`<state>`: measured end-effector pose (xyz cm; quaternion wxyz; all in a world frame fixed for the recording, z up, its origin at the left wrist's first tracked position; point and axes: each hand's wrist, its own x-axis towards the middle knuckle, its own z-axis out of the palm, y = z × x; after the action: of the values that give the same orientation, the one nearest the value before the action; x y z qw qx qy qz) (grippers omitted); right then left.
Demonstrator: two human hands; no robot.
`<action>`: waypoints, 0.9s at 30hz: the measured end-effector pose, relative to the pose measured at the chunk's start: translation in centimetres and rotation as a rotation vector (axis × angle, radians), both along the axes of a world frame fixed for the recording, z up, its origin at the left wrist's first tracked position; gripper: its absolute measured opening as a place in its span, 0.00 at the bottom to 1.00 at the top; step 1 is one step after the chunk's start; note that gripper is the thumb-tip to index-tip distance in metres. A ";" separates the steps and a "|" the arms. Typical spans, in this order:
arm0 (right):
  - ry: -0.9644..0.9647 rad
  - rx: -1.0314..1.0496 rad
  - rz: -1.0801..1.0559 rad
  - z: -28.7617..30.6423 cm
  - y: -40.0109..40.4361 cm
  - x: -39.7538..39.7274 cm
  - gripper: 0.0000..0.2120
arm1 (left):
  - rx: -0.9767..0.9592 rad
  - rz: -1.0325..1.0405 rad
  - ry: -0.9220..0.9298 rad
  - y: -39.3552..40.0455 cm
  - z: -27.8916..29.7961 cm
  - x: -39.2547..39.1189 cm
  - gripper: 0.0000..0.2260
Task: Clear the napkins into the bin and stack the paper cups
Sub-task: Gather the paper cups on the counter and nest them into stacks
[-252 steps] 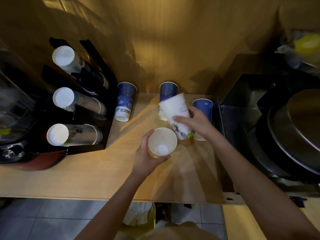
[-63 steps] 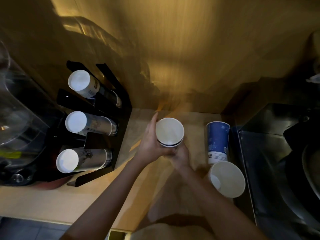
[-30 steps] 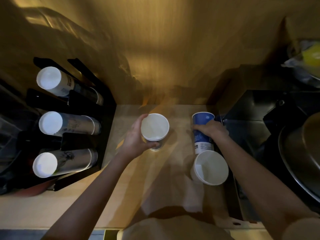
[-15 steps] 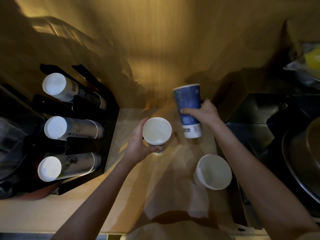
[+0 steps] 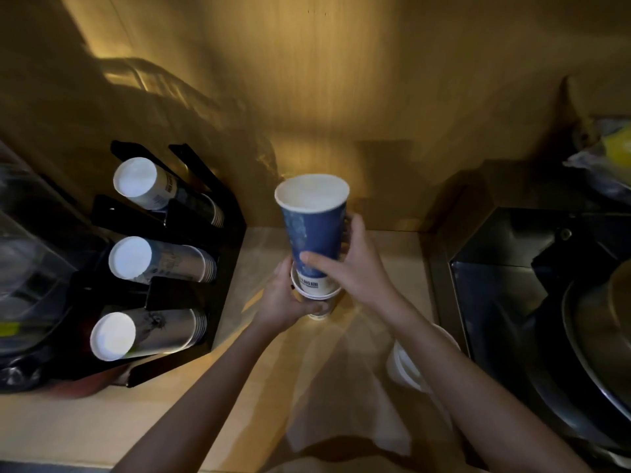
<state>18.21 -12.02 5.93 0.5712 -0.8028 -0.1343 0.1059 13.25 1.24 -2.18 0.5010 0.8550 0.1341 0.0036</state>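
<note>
Wooden counter point(image 5: 259, 397) takes up most of the view, with a black cup dispenser rack point(image 5: 191, 268) on its left side holding three sideways sleeves of cups. Right hand point(image 5: 355, 268) has its grip wrapped around a tall blue paper cup point(image 5: 314, 230), whose base sits just inside the rim of the cup stack point(image 5: 316, 295). Left hand point(image 5: 283, 302) has its grip clenched around that stack, just above the counter. One white paper cup point(image 5: 406, 370) sits near the right edge, half hidden behind the right forearm.
</note>
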 end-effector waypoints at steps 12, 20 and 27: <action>-0.181 -0.392 0.143 -3.5 -1.8 -0.6 0.47 | 0.029 -0.005 -0.001 0.0 0.1 0.1 0.45; -0.283 -0.594 0.180 -4.4 -2.4 -0.3 0.38 | 0.014 -0.043 -0.038 0.1 0.7 0.0 0.42; 0.111 -0.237 0.019 -1.8 -1.0 3.4 0.18 | 0.056 -0.178 0.010 2.5 4.4 1.0 0.42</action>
<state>21.65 -13.07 4.12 0.4779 -0.8563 -0.0963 0.1708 14.26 3.74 2.26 0.4748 0.8771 0.0598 -0.0415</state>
